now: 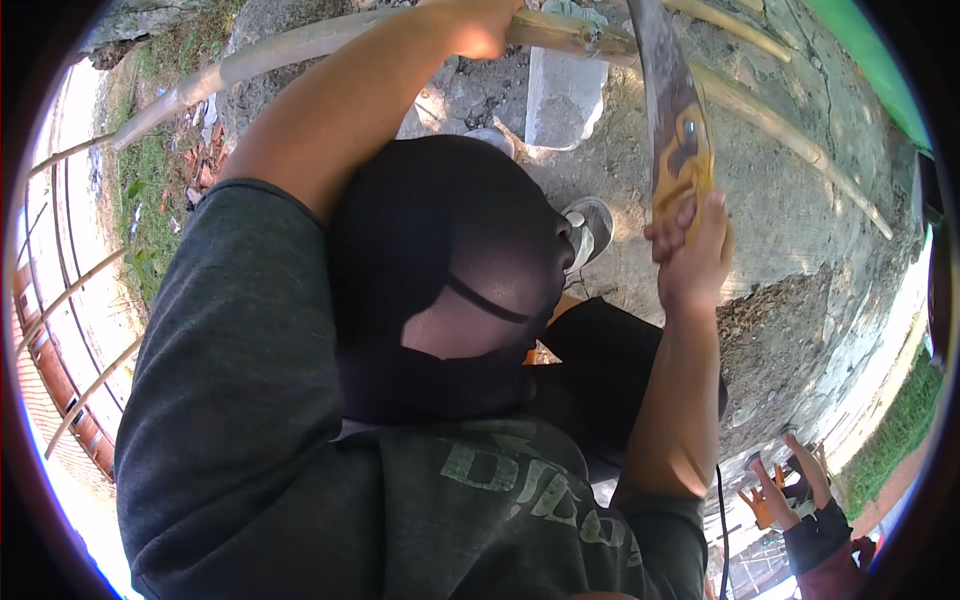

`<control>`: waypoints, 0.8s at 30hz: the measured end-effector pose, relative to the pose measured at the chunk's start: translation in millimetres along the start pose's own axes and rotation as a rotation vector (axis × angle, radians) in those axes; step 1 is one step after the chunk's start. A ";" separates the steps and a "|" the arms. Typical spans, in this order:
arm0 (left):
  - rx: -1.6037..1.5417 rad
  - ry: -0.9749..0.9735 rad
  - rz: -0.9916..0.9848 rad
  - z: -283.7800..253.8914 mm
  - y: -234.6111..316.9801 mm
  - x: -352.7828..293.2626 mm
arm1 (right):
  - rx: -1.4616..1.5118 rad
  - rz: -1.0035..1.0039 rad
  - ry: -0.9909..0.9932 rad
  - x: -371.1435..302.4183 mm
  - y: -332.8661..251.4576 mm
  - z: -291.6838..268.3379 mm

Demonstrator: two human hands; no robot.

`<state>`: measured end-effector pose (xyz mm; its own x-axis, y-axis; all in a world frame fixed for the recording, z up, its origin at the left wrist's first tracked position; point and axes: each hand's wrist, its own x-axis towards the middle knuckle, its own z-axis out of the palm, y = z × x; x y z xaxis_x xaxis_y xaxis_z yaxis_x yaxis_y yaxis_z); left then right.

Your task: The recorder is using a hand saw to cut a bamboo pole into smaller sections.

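A long bamboo pole [290, 45] stretches across the upper part of the head view, bending with the lens. My left hand [478, 28] is on the pole near the upper edge, closed round it, with some fingers hidden or out of frame. In my right hand [695, 250] is the yellow handle of a handsaw [668, 95], with the fingers wrapped round it. Its wide, stained metal blade points up and crosses the pole to the right of my left hand. Whether the teeth touch the bamboo I cannot tell.
A pale flat slab [562, 105] lies on the rough concrete [770, 215] beneath the pole. A shoe [590, 232] is below the slab. Another bamboo length [738, 30] lies at the top right. Grass [150, 215] is at the left, and another person [825, 545] at the lower right.
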<state>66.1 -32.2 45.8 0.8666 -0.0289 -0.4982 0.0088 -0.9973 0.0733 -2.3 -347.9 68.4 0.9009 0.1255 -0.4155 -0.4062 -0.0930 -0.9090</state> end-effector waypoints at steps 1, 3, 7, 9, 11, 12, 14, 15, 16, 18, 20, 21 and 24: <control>-0.022 -0.005 0.039 -9.6 7.4 0.7 | 0.007 -0.009 0.012 20.6 -10.8 3.1; -0.026 -0.014 0.006 -12.2 5.1 6.2 | 0.023 -0.018 -0.001 38.8 -20.2 9.3; 0.025 -0.051 -0.107 -1.8 -10.5 12.9 | -0.187 -0.062 -0.098 0.8 -10.0 13.5; 0.003 -0.020 -0.034 -2.7 -16.1 6.7 | -0.037 -0.029 -0.026 -28.6 5.8 -0.8; -0.008 0.006 -0.024 6.9 -13.3 10.9 | 0.046 -0.007 0.002 -20.2 8.0 -5.9; -0.012 0.029 0.003 10.7 -8.3 15.1 | -0.067 -0.055 -0.029 -1.7 -1.9 8.7; -0.002 -0.030 0.000 4.7 5.4 19.4 | -0.192 -0.092 -0.038 9.4 -1.4 18.5; 0.015 -0.081 -0.042 1.6 5.8 20.2 | -0.338 -0.206 -0.044 12.6 11.0 26.7; 0.015 -0.079 -0.039 1.5 4.0 18.1 | -0.485 -0.321 -0.049 13.4 17.5 29.0; -0.049 0.019 0.000 5.7 -9.4 9.6 | 0.107 -0.022 0.000 17.2 1.4 3.0; -0.028 -0.045 -0.051 -6.6 -9.3 7.6 | 0.018 -0.003 -0.095 -3.9 7.6 -21.3; -0.016 -0.122 -0.095 -7.1 -7.7 6.2 | 0.018 0.002 -0.104 -13.7 13.1 -24.2; 0.023 0.015 -0.004 11.7 -13.7 15.6 | 0.183 0.008 -0.085 -16.0 8.5 -19.5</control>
<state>73.7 -19.8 26.9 0.8741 -0.0240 -0.4852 0.0010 -0.9987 0.0511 -17.3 -370.0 67.9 0.8846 0.2090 -0.4169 -0.4413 0.0859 -0.8932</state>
